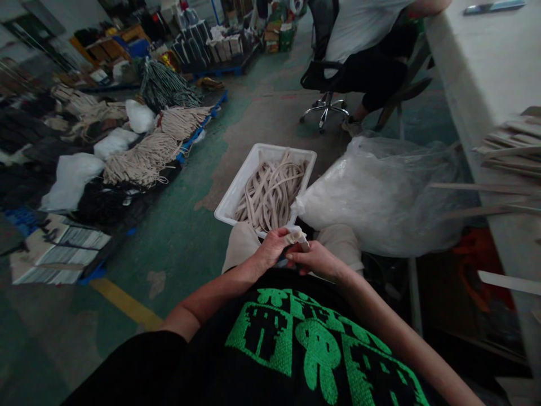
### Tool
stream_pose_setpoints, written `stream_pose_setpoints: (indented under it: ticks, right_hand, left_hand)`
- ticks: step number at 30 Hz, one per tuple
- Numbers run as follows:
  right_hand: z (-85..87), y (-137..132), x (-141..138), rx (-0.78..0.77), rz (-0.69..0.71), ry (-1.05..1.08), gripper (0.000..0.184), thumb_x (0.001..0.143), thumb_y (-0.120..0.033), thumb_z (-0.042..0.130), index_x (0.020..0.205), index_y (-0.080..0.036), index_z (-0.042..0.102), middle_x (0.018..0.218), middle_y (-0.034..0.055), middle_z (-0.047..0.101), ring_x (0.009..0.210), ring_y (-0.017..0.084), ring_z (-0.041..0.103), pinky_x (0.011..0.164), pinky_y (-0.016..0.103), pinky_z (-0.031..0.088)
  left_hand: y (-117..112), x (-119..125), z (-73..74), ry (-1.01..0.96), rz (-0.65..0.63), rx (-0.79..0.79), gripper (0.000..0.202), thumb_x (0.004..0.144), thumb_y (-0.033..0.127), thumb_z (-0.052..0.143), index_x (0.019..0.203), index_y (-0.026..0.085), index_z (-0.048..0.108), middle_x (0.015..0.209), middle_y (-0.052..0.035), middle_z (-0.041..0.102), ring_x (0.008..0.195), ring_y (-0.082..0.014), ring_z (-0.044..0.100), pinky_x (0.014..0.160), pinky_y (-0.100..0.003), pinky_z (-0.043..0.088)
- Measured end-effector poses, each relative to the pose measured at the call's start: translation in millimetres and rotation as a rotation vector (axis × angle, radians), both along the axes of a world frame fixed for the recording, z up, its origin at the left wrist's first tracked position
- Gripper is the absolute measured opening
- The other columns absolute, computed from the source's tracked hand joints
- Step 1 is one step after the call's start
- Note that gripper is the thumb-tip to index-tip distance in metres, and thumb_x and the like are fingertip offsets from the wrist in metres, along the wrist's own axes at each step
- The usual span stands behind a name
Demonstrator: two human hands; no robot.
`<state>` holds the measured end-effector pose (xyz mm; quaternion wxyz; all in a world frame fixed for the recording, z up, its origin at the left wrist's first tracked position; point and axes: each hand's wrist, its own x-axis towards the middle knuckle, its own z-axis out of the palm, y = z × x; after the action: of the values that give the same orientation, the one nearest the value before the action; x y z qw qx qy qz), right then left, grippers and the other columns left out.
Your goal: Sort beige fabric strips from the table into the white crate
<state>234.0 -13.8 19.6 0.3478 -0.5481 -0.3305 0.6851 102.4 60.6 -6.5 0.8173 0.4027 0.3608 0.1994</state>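
Above my lap, my left hand (274,248) and my right hand (316,259) are close together, both with bent, closed fingers. Between them is a short whitish strip (303,242), pinched at the fingertips; its exact kind is too small to make out. Just beyond my hands, a white plastic bin (230,200) rests in front of my knees. Loosely looped beige flat straps (270,192) fill much of it. The lower fingers of both hands are partly hidden.
A large clear plastic bag (380,194) bulges right of the bin. On the right, a pale table (469,73) carries stacked strips (515,141). A person (363,34) sits on an office chair (323,76) ahead. Pallets with cord bundles (143,158) line the left.
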Motion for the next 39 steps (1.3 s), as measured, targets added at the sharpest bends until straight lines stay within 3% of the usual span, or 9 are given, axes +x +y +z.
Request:
stream_pose_setpoints:
  ticks: [4,10,14,17,19,22,29,34,39]
  right_hand:
    - [-0.2,-2,-1,-0.016,-0.009,0.020,0.035,0.059,-0.043,0.083,0.074,-0.015,0.069,0.066,0.0034,0.069,0.059,0.013,0.061,0.045,0.019,0.047]
    - [0.0,1,-3,-0.041,-0.035,-0.006,0.034,0.060,-0.035,0.084,0.082,-0.018,0.065,0.069,0.0010,0.069,0.065,0.015,0.064,0.047,0.020,0.048]
    - [-3.5,-3,3,0.015,0.035,-0.038,0.040,0.063,-0.040,0.081,0.091,-0.015,0.066,0.076,0.0016,0.068,0.060,0.013,0.061,0.049,0.023,0.049]
    - [-4.4,-14,13,0.154,0.088,-0.209,0.045,0.075,-0.046,0.071,0.108,-0.015,0.064,0.080,0.0007,0.068,0.055,0.012,0.060,0.052,0.025,0.047]
    - [-3.7,-23,20,0.204,0.113,-0.371,0.035,0.086,-0.048,0.057,0.100,-0.017,0.065,0.078,0.0016,0.069,0.057,0.014,0.062,0.055,0.026,0.046]
    - [-0.7,-33,22,0.190,0.118,-0.607,0.037,0.095,-0.047,0.040,0.085,-0.020,0.063,0.071,0.0030,0.069,0.053,0.016,0.062,0.053,0.027,0.043]
    - [9.5,-35,16,0.284,-0.007,-0.897,0.037,0.097,-0.044,0.037,0.085,-0.022,0.064,0.069,0.0046,0.069,0.052,0.016,0.059,0.050,0.026,0.037]
    - [5.6,-34,15,0.286,0.016,-0.939,0.036,0.097,-0.044,0.039,0.081,-0.022,0.062,0.066,0.0035,0.067,0.053,0.017,0.059,0.051,0.027,0.035]
    - [2.9,-23,7,0.250,0.072,-0.959,0.034,0.097,-0.041,0.039,0.073,-0.022,0.055,0.061,0.0029,0.063,0.051,0.016,0.058,0.052,0.027,0.034]
  left_hand:
    - [-2,0,-1.7,0.031,-0.044,0.022,0.058,0.057,0.061,0.086,0.081,0.012,0.069,0.061,-0.0009,0.064,0.038,-0.0098,0.050,0.035,-0.021,0.033]
    - [-5,0,9.7,0.114,-0.122,0.061,0.054,0.060,0.056,0.086,0.086,0.011,0.073,0.069,-0.0029,0.067,0.041,-0.0077,0.049,0.039,-0.021,0.033]
    - [2,-1,4.9,0.081,-0.003,0.050,0.048,0.056,0.049,0.090,0.080,0.011,0.073,0.070,-0.0033,0.068,0.055,-0.0106,0.056,0.054,-0.023,0.043]
    - [8,-2,-4.6,-0.003,0.128,-0.021,0.046,0.050,0.044,0.094,0.075,0.011,0.072,0.071,-0.0026,0.068,0.065,-0.0120,0.059,0.065,-0.024,0.047]
    - [9,-3,-11.0,-0.048,0.198,-0.118,0.050,0.043,0.041,0.097,0.075,0.012,0.071,0.073,-0.0021,0.068,0.067,-0.0121,0.061,0.068,-0.024,0.048]
    - [6,-3,-17.8,-0.083,0.245,-0.278,0.054,0.039,0.039,0.099,0.077,0.013,0.070,0.075,-0.0019,0.070,0.067,-0.0124,0.063,0.067,-0.024,0.050]
    - [4,-2,-14.4,-0.126,0.267,-0.504,0.020,0.079,0.026,0.081,0.085,0.012,0.068,0.078,-0.0048,0.072,0.072,-0.0137,0.069,0.073,-0.025,0.053]
    - [7,-2,-10.7,-0.130,0.301,-0.515,0.017,0.080,0.026,0.079,0.085,0.012,0.069,0.077,-0.0043,0.072,0.071,-0.0135,0.069,0.072,-0.025,0.053]
    - [-5,0,-11.0,-0.179,0.222,-0.375,0.034,0.064,0.034,0.091,0.083,0.013,0.071,0.083,-0.0041,0.073,0.073,-0.0124,0.067,0.072,-0.023,0.052]
